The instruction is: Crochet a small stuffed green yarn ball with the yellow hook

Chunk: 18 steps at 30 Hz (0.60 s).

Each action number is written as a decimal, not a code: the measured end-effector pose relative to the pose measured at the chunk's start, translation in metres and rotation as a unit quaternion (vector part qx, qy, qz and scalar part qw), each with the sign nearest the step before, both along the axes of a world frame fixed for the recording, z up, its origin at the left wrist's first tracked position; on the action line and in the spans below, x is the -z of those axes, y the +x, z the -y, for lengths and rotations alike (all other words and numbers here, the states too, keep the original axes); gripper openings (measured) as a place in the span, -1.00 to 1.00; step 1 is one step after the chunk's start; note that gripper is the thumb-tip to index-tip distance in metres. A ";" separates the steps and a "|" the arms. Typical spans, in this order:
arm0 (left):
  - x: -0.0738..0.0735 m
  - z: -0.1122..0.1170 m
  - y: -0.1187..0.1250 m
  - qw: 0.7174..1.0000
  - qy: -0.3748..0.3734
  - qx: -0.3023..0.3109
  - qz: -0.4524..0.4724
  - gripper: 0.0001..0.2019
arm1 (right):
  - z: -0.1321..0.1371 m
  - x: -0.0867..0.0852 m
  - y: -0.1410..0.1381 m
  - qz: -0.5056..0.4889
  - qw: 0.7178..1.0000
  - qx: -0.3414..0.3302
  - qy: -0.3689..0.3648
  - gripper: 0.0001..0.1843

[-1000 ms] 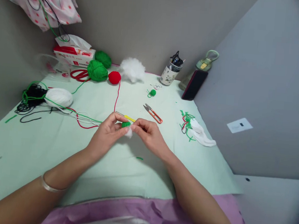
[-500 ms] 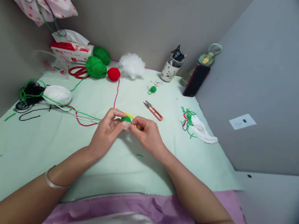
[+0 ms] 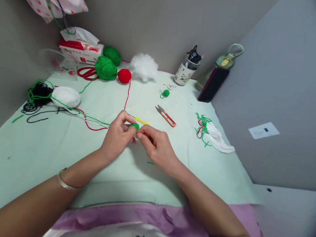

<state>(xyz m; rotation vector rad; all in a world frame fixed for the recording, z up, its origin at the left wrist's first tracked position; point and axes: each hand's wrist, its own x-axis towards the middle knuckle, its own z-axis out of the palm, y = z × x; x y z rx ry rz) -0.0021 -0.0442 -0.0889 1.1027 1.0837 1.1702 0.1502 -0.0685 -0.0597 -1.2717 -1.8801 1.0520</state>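
Observation:
A small green crocheted piece (image 3: pixel 135 125) is pinched between the thumb and fingers of my left hand (image 3: pixel 119 135), above the middle of the table. My right hand (image 3: pixel 157 144) is closed, its thumb and index fingertips pressed together against the piece's right side, touching the left thumb. What lies between those fingertips is too small to make out. Just behind both hands lies a yellow-handled crochet hook (image 3: pixel 141 121), partly covered by the fingers. Thread snips (image 3: pixel 166 116) with orange handles rest beyond my right hand. A tiny green ball (image 3: pixel 165 93) sits farther back.
Along the back stand a tissue box (image 3: pixel 82 52), green yarn (image 3: pixel 106 68), a red yarn ball (image 3: pixel 124 76), white stuffing (image 3: pixel 144 67), a pen cup (image 3: pixel 184 73) and a phone (image 3: pixel 214 85) leaning on a bottle. White yarn (image 3: pixel 66 96) trails strands from the left. Yarn scraps (image 3: pixel 204 125) lie right.
The white stuffing seen between my thumbs is now out of sight. My right hand has turned slightly, its fingertips drawn together at the green piece. The whole view has shifted a little.

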 end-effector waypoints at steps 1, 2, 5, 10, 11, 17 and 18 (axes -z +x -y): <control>0.001 0.000 0.000 1.000 -0.008 0.003 0.003 -0.78 | 0.000 0.002 -0.001 0.017 1.000 0.001 0.013 -0.82; 0.003 -0.001 0.000 1.000 -0.018 0.010 0.008 -0.81 | -0.001 0.005 -0.002 0.035 0.999 0.005 0.026 -0.83; 0.004 0.001 -0.002 0.998 -0.043 0.033 0.028 -0.86 | -0.005 0.013 -0.001 0.052 0.997 0.037 0.035 -0.78; 0.000 0.006 -0.007 0.988 -0.063 0.095 0.104 -0.79 | -0.015 0.019 0.010 -0.049 0.994 0.093 -0.034 -0.71; 0.000 0.006 -0.007 0.988 -0.060 0.101 0.103 -0.76 | -0.017 0.019 0.011 -0.065 0.992 0.095 -0.043 -0.69; 0.005 0.003 -0.007 0.995 -0.015 0.082 0.049 -0.69 | -0.014 0.006 0.010 -0.078 0.993 0.048 -0.069 -0.70; 0.005 0.002 -0.006 0.997 -0.011 0.068 0.041 -0.69 | -0.012 0.003 0.008 -0.067 0.995 0.036 -0.069 -0.71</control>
